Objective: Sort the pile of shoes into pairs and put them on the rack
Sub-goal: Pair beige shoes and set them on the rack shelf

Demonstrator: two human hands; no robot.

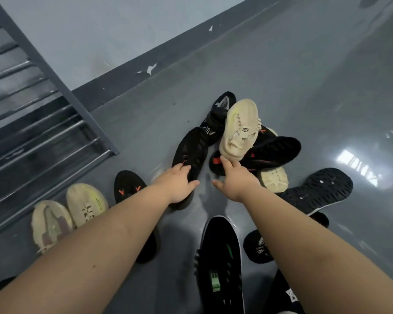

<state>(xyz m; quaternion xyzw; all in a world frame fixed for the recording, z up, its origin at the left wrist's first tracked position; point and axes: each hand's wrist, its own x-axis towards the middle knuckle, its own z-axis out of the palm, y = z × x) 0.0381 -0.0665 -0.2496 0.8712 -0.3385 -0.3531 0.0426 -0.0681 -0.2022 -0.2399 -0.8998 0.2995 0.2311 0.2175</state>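
two bare forearms [100,241], no sleeves, bare hands [177,184]

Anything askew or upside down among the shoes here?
Yes. A black shoe right of the pile lies sole-up on the floor, and a beige shoe sits tilted atop the heap, the right hand touching its heel.

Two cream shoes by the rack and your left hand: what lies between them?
In the head view, one black shoe with orange marks lies between the cream pair and the left hand.
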